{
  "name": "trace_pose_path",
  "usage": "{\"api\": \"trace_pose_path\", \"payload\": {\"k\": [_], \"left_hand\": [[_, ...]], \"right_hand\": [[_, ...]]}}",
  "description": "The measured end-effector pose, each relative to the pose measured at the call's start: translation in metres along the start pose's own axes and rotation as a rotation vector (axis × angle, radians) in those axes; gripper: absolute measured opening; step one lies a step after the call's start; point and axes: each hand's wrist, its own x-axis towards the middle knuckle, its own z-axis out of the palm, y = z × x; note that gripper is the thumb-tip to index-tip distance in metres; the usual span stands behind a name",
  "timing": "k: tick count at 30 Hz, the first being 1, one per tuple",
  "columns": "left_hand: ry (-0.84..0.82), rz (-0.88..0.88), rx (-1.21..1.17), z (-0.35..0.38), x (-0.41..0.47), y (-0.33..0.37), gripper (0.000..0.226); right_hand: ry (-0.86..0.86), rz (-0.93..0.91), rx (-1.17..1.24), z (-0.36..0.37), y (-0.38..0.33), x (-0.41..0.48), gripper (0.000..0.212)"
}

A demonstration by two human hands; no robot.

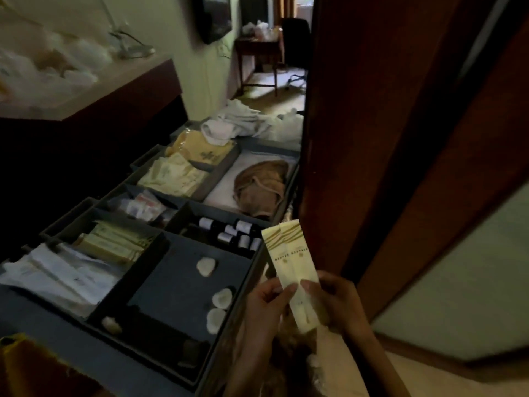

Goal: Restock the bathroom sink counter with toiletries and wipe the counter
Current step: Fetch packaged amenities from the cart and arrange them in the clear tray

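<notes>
Two long cream toiletry packets (289, 259) with gold print stand upright side by side at the lower middle of the head view. My left hand (264, 308) pinches their left edge and my right hand (340, 302) grips their right side. Both hands hover over the right rim of a grey supply tray (160, 282) split into compartments. Its compartments hold small dark bottles with white caps (234, 233), more cream packets (114, 245), white paper sachets (54, 276) and several round white soaps (221, 298).
A brown cloth bag (260, 184) lies in the tray's far right compartment, and white towels (243, 118) are piled beyond it. A dark wooden door frame (357, 124) rises right beside my hands. On the left runs a shelf with plastic bags (48, 70).
</notes>
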Motion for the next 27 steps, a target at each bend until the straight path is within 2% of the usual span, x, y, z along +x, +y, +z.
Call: {"api": "trace_pose_path", "payload": {"k": [12, 17, 23, 27], "left_hand": [[-0.147, -0.008, 0.053, 0.078, -0.009, 0.017, 0.018], [-0.237, -0.109, 0.067, 0.148, -0.022, 0.001, 0.02], [-0.444, -0.111, 0.133, 0.231, -0.048, -0.013, 0.011], [-0.633, -0.137, 0.161, 0.305, -0.081, -0.024, 0.012]], "right_hand": [[0.094, -0.108, 0.065, -0.086, 0.002, -0.011, 0.012], [0.27, -0.069, 0.091, -0.152, 0.015, -0.038, 0.009], [0.465, -0.046, 0.09, -0.231, 0.031, -0.082, 0.011], [0.667, -0.013, 0.115, -0.293, 0.048, -0.125, 0.011]]}}
